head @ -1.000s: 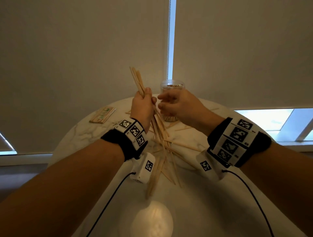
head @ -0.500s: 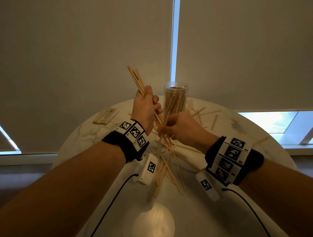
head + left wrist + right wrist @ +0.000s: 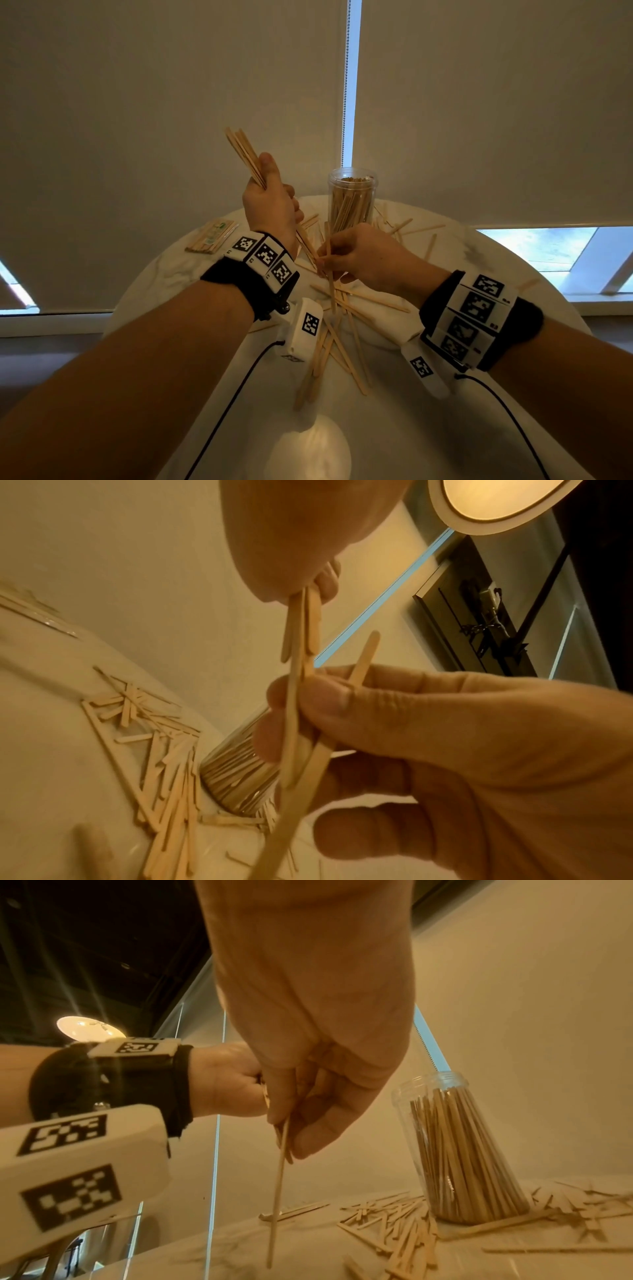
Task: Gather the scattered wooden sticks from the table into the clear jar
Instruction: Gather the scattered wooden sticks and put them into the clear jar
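Wooden sticks: a bundle is clenched in the left hand, fanning up and away from the table; one single stick is pinched near-upright by the right hand, just beside the bundle's lower ends.
Clear jar: standing upright at the far side of the round table, the jar is already packed nearly to its rim with sticks.
Still scattered: a loose pile lies crossed on the tabletop between the wrists, with more strewn around the jar's base; a wrapped packet sits apart at the left edge.
Risk, the handover: the pinched stick probably has to slide into the left fist; a slack grip there could let the fanned bundle spill back onto the pile.
Risk, the jar: so full, it leaves little room; a whole bundle pushed in at an angle may jam at the mouth or tip the jar.
Risk, the edge: sticks near the rim could be swept off by a wrist or trailing cable.
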Action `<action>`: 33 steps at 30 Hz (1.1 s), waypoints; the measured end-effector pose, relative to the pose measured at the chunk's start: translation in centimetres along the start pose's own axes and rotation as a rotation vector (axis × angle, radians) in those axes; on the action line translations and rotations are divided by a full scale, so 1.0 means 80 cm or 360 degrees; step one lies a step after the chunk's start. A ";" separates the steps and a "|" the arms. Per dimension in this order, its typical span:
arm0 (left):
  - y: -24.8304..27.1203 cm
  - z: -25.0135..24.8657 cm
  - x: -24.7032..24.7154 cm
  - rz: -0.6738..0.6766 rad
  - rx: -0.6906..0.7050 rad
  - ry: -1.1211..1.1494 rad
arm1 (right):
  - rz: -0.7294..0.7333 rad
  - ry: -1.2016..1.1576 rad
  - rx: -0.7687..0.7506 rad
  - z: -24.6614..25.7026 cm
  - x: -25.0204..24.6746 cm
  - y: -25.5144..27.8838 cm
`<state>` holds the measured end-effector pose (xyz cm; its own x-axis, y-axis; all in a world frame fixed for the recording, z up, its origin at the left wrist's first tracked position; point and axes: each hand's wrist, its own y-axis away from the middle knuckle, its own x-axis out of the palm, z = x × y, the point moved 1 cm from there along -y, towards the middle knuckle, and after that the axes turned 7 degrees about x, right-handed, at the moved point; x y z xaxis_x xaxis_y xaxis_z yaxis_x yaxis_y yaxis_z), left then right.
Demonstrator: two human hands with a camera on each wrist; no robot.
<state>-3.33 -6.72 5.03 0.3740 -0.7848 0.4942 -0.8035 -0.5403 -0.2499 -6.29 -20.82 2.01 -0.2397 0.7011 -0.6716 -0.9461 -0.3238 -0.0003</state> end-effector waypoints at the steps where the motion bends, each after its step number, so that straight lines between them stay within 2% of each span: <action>1: -0.002 -0.001 -0.001 -0.0008 0.0018 -0.0035 | -0.0069 0.0096 -0.0019 0.000 -0.002 0.001; 3: -0.004 -0.001 -0.005 0.0051 0.0040 -0.0120 | -0.0194 0.0191 -0.0029 0.000 -0.011 0.002; 8: 0.010 0.023 -0.010 0.0594 0.0044 -0.0542 | -0.0375 -0.0272 -0.0123 0.012 -0.032 -0.005; 10: 0.021 0.034 -0.006 0.0713 0.0087 -0.0706 | -0.0463 -0.0300 -0.0201 0.022 -0.034 -0.008; 14: 0.022 0.042 0.004 0.0726 0.0129 -0.0813 | -0.0635 -0.0250 -0.0270 0.031 -0.032 -0.012; 17: 0.024 0.042 0.005 0.0651 0.0082 -0.0712 | -0.0783 0.0043 -0.0340 0.035 -0.040 -0.012; 18: 0.027 0.041 0.004 0.0635 0.0026 -0.0632 | -0.0775 0.0093 -0.0335 0.035 -0.045 -0.012; 20: 0.036 0.037 0.001 0.0677 -0.0071 -0.0537 | -0.0680 -0.0037 -0.0272 0.034 -0.055 -0.016; 24: 0.058 0.028 -0.001 0.1045 -0.0058 -0.0560 | -0.0736 -0.0291 -0.0237 0.049 -0.077 -0.022; 26: 0.070 0.025 0.004 0.1228 -0.0066 -0.0584 | -0.0780 -0.0190 -0.0282 0.063 -0.087 -0.022; 27: 0.075 0.025 0.007 0.1286 -0.0081 -0.0583 | -0.0703 -0.0025 -0.0250 0.067 -0.089 -0.022; 30: 0.075 0.025 0.012 0.1257 -0.0163 -0.0520 | -0.0209 0.0313 -0.0094 0.069 -0.081 -0.016; 31: 0.072 0.025 0.012 0.1221 -0.0178 -0.0499 | -0.0158 0.0286 -0.0114 0.067 -0.077 -0.015; 33: 0.062 0.023 0.009 0.1133 -0.0169 -0.0461 | -0.0259 0.0036 -0.0170 0.061 -0.073 -0.012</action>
<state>-6.21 -10.55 2.61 -0.1547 -0.9880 0.0030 -0.9302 0.1446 -0.3372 -5.08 -21.53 9.58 -0.0796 0.7357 -0.6726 -0.9433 -0.2737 -0.1878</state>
